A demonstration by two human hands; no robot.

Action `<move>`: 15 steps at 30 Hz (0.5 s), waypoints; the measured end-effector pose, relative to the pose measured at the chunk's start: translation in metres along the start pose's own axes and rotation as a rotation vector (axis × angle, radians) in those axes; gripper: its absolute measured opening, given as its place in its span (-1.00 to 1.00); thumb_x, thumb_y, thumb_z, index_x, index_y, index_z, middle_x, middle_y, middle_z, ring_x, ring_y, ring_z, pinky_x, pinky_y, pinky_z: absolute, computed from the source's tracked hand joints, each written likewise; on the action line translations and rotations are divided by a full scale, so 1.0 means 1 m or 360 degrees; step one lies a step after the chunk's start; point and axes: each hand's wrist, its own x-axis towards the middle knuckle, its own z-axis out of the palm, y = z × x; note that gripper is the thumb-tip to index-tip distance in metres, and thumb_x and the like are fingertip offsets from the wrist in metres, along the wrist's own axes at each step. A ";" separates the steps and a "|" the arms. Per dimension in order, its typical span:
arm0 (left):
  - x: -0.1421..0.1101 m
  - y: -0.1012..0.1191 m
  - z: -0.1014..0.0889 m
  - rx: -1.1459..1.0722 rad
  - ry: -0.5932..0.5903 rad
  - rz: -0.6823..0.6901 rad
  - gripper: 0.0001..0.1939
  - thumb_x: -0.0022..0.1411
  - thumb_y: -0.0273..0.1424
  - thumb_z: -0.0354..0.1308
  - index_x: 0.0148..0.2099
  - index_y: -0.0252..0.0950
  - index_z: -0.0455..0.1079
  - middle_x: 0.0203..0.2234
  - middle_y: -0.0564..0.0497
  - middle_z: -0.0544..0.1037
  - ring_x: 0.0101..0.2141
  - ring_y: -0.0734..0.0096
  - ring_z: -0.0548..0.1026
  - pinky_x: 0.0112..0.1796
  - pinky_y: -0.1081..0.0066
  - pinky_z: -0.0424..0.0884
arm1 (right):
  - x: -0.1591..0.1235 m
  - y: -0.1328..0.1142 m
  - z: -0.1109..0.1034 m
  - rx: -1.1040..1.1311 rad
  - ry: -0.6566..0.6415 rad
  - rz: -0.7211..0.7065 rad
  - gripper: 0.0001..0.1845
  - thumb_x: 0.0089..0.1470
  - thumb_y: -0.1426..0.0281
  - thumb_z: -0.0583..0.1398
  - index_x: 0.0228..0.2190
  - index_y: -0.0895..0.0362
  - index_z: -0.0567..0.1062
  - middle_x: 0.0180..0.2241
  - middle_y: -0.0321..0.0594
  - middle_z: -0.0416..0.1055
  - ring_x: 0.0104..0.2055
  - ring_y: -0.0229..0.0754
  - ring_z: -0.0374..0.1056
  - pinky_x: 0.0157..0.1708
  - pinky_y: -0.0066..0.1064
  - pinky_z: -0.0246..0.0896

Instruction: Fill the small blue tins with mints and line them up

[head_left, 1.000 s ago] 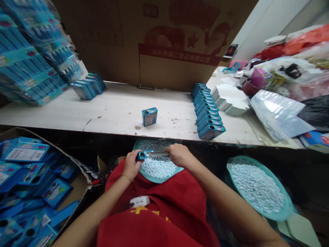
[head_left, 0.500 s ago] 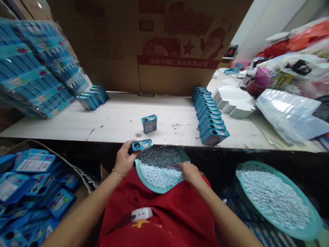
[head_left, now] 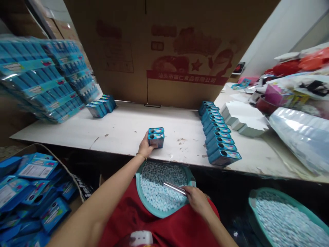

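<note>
My left hand [head_left: 145, 148] is closed around the left side of a small blue candy box [head_left: 156, 141], which stands upright on the white table [head_left: 123, 133]. Directly behind it, touching or nearly so, stands a second blue box [head_left: 156, 130]. My right hand [head_left: 197, 199] grips a shiny metal tube [head_left: 175, 188], its far end over a turquoise basin [head_left: 164, 215]. Small pale-blue candies [head_left: 154, 195] fill that basin, which rests at my lap below the table edge.
A row of blue boxes [head_left: 217, 137] stands at right, beside stacked white card [head_left: 245, 116]. A few boxes [head_left: 101, 106] and wrapped packs [head_left: 51, 82] are at left. Flattened blue boxes [head_left: 38, 192] fill a carton. Another candy basin [head_left: 290, 212] sits lower right. A big carton [head_left: 185, 89] stands behind.
My left hand has carried its box from above the basin forward onto the table, against the standing box. The metal tube has come up from the candies into clearer sight. The view has shifted.
</note>
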 end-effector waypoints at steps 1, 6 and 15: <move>0.008 0.001 0.005 -0.0013 -0.0031 -0.0021 -0.19 -0.21 -0.49 0.22 0.12 -0.22 -0.01 -0.16 -0.04 0.40 -0.16 0.24 0.38 -0.11 0.25 0.27 | 0.001 0.000 0.002 0.0017 0.0008 -0.0023 -0.57 -0.02 0.53 -0.11 -0.22 -0.01 0.42 -0.23 -0.24 0.43 -0.16 -0.23 0.31 -0.25 -0.55 0.10; 0.014 0.003 0.021 0.0098 -0.0028 -0.0191 -0.25 -0.16 -0.48 0.21 0.11 -0.35 0.02 -0.14 -0.20 0.39 -0.12 0.12 0.35 -0.11 0.19 0.25 | 0.009 0.008 0.023 0.0117 -0.0082 -0.0229 -0.57 -0.03 0.44 -0.11 -0.18 0.08 0.41 -0.16 -0.19 0.40 -0.11 -0.21 0.29 -0.15 -0.49 0.12; -0.153 -0.032 -0.219 0.0683 0.0914 -0.0490 -0.64 0.06 -0.33 0.01 -0.09 -0.37 0.16 -0.21 -0.08 0.36 -0.18 0.39 0.36 -0.12 0.34 0.27 | 0.026 0.048 0.064 0.0329 -0.0073 -0.0224 -0.55 -0.11 0.21 -0.02 -0.21 0.09 0.44 -0.21 -0.19 0.43 -0.14 -0.14 0.32 -0.18 -0.43 0.21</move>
